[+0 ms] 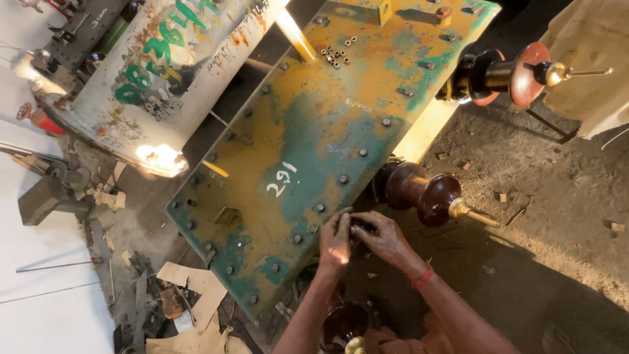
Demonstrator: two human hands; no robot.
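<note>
2 hands (pixel 357 239), 3 brown insulators (pixel 422 193), 1 green-rust plate (pixel 314 144), 1 white tank (pixel 164 72)

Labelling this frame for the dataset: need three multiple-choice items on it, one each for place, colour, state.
1. Where are the hands at work?
A. at the near edge of the steel lid
B. on the white cylinder
C. on the floor scraps

2. What colour is the band on the right wrist?
A. blue
B. red
C. yellow

3. How do the loose nuts lie?
A. threaded on bolts
B. in a cup
C. scattered on the lid

Key: 1 A, left hand and right hand meet at the edge of the steel lid; 2 B, the band is red; 3 C, the loose nuts lie scattered.
</note>
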